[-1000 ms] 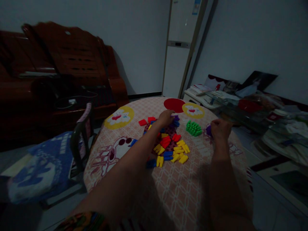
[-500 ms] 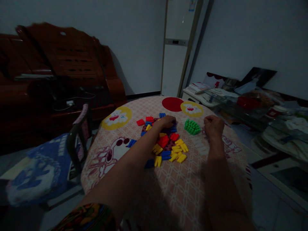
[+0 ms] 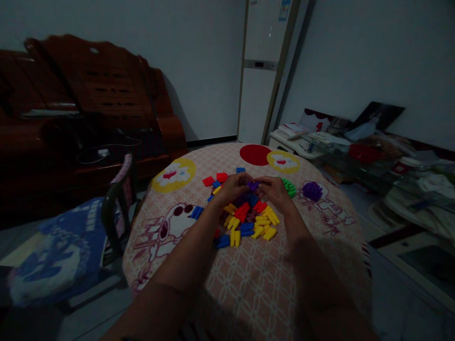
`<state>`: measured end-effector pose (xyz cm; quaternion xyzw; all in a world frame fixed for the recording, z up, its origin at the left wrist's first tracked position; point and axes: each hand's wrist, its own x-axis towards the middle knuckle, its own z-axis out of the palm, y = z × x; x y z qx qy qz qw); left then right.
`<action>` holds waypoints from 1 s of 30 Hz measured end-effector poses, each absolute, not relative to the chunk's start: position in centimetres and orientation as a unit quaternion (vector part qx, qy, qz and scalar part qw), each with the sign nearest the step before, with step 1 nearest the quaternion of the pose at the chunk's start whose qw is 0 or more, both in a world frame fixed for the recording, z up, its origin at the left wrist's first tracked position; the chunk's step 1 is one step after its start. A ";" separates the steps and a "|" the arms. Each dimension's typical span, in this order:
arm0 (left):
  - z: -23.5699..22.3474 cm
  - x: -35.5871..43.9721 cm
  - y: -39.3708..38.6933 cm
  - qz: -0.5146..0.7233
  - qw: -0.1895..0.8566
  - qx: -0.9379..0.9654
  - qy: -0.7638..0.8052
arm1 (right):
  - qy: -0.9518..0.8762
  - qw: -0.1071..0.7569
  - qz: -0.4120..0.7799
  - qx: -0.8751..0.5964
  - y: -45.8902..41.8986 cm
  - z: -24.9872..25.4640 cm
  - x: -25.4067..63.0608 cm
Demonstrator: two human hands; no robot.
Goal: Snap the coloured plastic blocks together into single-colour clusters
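Observation:
My left hand (image 3: pixel 233 187) and my right hand (image 3: pixel 275 190) meet over the pile at the table's middle. Both have their fingers closed on small purple building blocks (image 3: pixel 253 186); how many is hard to make out. Under and in front of the hands lie loose blocks: red ones (image 3: pixel 242 211), yellow ones (image 3: pixel 270 216) and blue ones (image 3: pixel 247 229). Partly behind my right hand is a green block cluster (image 3: pixel 290 188) with its pieces packed upright. Farther right sits a similar purple block cluster (image 3: pixel 312 191).
A patterned cloth covers the round table (image 3: pixel 245 274). At the left stands a chair (image 3: pixel 110 213) with a blue cushion, before a wooden sofa (image 3: pixel 106 90). A cluttered glass-topped cabinet (image 3: pixel 359 161) runs along the right wall. A tall white appliance (image 3: pixel 259 94) fills the corner.
My right hand has moved left from the purple cluster, which now shows, to meet my left hand. My left hand has drawn back slightly, and purple blocks show between the fingers.

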<state>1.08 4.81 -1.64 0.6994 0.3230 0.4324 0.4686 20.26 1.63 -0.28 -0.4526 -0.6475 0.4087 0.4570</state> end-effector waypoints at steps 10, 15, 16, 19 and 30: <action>-1.7 2.3 4.2 0.465 0.625 0.565 0.272 | -0.566 0.530 0.473 -0.418 1.7 1.1 21.5; -1.7 2.8 3.9 0.462 0.634 0.561 0.264 | -0.584 0.503 0.482 -0.417 1.3 1.5 22.6; -1.6 2.9 3.8 0.459 0.636 0.563 0.262 | -0.586 0.503 0.478 -0.419 1.3 1.6 22.8; -1.3 3.2 3.4 0.456 0.638 0.564 0.257 | -0.595 0.498 0.467 -0.425 1.2 2.0 23.3; -0.9 3.7 3.1 0.462 0.637 0.561 0.257 | -0.609 0.478 0.461 -0.433 0.8 2.6 23.6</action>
